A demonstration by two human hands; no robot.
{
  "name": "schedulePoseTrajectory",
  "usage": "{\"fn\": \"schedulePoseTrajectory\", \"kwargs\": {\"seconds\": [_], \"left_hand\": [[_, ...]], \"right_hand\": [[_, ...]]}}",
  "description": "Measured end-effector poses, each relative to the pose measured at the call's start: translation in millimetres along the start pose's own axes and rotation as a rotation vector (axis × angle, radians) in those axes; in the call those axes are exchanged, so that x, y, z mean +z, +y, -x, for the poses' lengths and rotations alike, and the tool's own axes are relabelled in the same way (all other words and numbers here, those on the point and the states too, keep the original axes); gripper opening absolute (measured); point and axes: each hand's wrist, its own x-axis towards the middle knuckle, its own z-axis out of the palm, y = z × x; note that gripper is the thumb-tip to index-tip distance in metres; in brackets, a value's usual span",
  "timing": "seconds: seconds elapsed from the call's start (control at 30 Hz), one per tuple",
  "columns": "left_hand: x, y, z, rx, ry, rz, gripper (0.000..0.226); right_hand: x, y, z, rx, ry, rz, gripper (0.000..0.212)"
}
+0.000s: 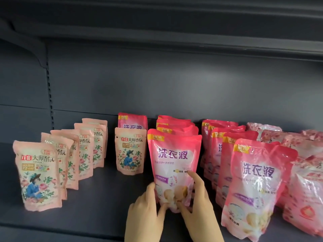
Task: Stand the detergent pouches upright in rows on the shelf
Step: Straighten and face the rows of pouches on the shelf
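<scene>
Both hands, left hand (pixel 145 206) and right hand (pixel 197 203), clasp the front pink pouch (pixel 174 165) at its base, steadying it upright near the shelf (pixel 97 212) front edge.

A dark grey metal shelf (pixel 97 203) spans the lower part of the frame, carrying soft plastic detergent pouches that stand upright in rows running from front to back. At the left stands a row of pale peach pouches with a floral print (pixel 37 175), with one more peach floral pouch (pixel 130 151) just left of centre and a pink pouch (pixel 132 120) behind it. From centre to right come two rows of bright pink pouches with purple lettering (pixel 174 165) (pixel 255 187), and at the far right edge crinkled pink-and-white patterned pouches (pixel 307 189) crowd together.
</scene>
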Motion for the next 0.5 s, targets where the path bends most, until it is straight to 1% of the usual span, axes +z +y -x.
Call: {"fn": "schedulePoseTrajectory", "kwargs": {"seconds": [0.07,0.13,0.2,0.27,0.37,0.4,0.47,0.5], "left_hand": [[0.2,-2.5,-0.4,0.003,-0.020,0.022,0.071],[0.3,-3.7,-1.8,-0.014,-0.057,0.050,0.074],[-2.9,-3.4,-5.0,-0.015,-0.113,0.025,0.075],[-9.9,-4.0,-9.7,0.013,-0.156,-0.032,0.072],[-31.4,-7.3,-10.3,0.146,-0.160,-0.239,0.061],[-43.9,-8.1,-9.8,0.208,-0.181,-0.352,0.056],[-73.4,-13.1,-12.9,0.376,-0.165,-0.552,0.044],[-88.9,-17.2,-14.5,0.469,-0.130,-0.629,0.039]], "right_hand": [[-0.5,1.9,0.1,0.030,-0.013,-0.006,0.077],[-1.0,6.6,1.7,0.022,-0.020,0.035,0.080],[-5.6,5.8,2.4,0.001,-0.058,0.174,0.079],[-18.5,-5.4,1.4,-0.008,-0.124,0.392,0.066],[-40.4,-31.1,-2.3,-0.063,-0.254,0.696,0.033],[-45.8,-39.4,-4.5,-0.086,-0.306,0.771,0.027],[-52.2,-56.6,-10.9,-0.152,-0.390,0.884,0.027],[-53.4,-67.0,-14.3,-0.191,-0.419,0.919,0.027]]}}
